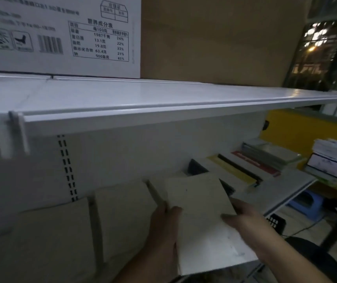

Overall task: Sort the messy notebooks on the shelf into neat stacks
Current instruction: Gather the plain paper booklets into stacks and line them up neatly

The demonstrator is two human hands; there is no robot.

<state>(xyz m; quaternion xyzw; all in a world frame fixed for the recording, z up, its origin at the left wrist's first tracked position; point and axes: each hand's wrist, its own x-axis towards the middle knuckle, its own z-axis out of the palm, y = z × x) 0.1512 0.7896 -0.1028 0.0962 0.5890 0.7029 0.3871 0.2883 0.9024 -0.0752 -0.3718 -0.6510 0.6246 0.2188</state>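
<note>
A pale beige notebook (pixel 200 211) is held flat above the lower shelf (pixel 282 188), between both hands. My left hand (pixel 164 227) grips its left edge, thumb on the cover. My right hand (pixel 243 219) grips its right edge, thumb lying on top. Two more beige notebooks lean against the shelf's back panel: a large notebook (pixel 47 240) at the left and a second one (pixel 122 213) beside it. Further right on the shelf lie a black notebook (pixel 196 167), a yellow-edged notebook (pixel 233 170), a red-striped one (pixel 253 162) and a grey-green stack (pixel 273 151).
The white upper shelf (pixel 143 101) juts out overhead, bearing a printed white carton (pixel 61 35) and a brown carton (pixel 220 39). Right of the shelving stand a yellow box (pixel 290 129) with stacked booklets (pixel 333 154), a blue stool (pixel 304 203) and a black crate (pixel 275 222).
</note>
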